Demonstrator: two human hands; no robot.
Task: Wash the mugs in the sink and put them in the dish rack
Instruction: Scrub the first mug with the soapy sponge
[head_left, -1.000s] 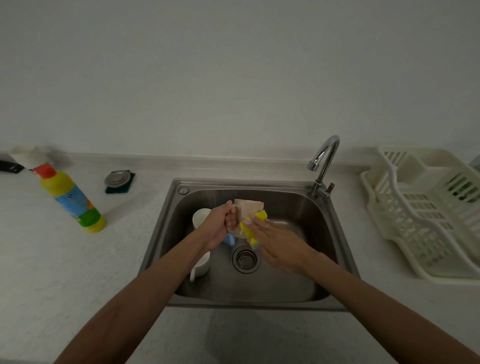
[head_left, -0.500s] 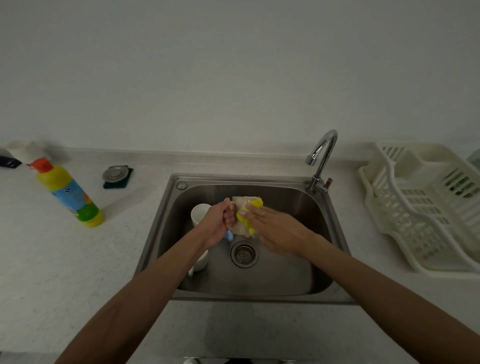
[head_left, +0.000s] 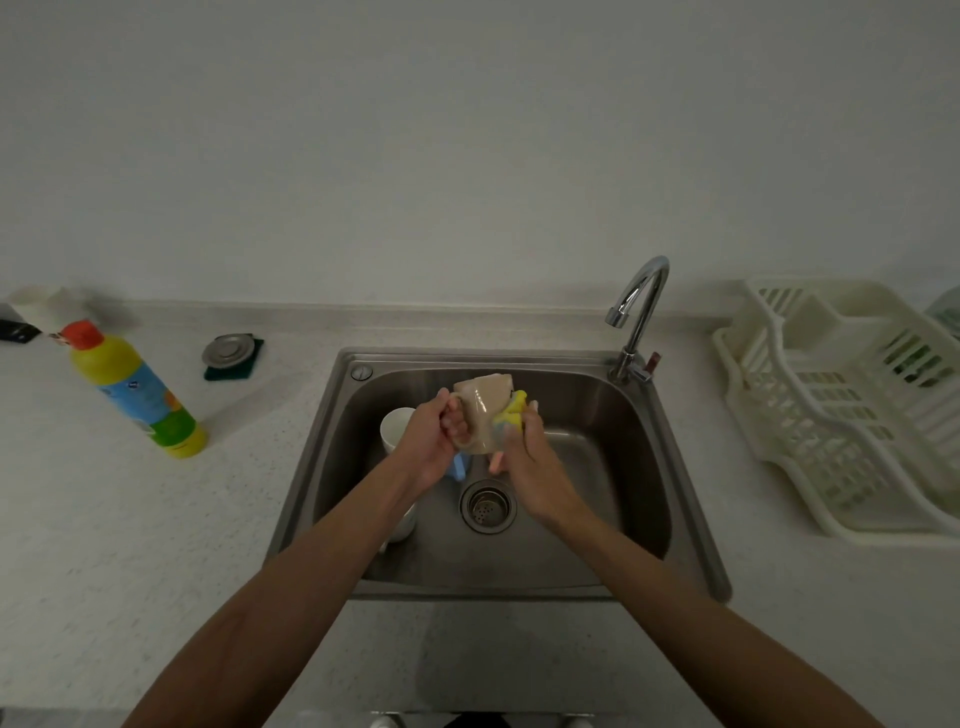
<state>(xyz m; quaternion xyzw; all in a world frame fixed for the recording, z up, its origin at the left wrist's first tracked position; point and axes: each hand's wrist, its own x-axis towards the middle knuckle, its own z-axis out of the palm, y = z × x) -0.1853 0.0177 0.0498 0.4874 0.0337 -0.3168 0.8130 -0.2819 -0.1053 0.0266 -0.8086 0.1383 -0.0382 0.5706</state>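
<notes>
— Over the drain (head_left: 487, 506), between our two hands, we hold the beige mug (head_left: 480, 415). Fingers of our left hand (head_left: 434, 441) are curled through its handle; fingers of our right hand (head_left: 530, 467) are clamped on the yellow sponge (head_left: 514, 410).
— What changed?
— The sponge climbed from the low side of the mug to the high side. We judge scrubbing continues; rinsing is not yet done.
— And room?
— Left of the fingers a white mug (head_left: 396, 426) stands near. The dish rack (head_left: 841, 415) waits well apart on the right, past the sink (head_left: 675, 467) edge and the tap (head_left: 636, 312).
</notes>
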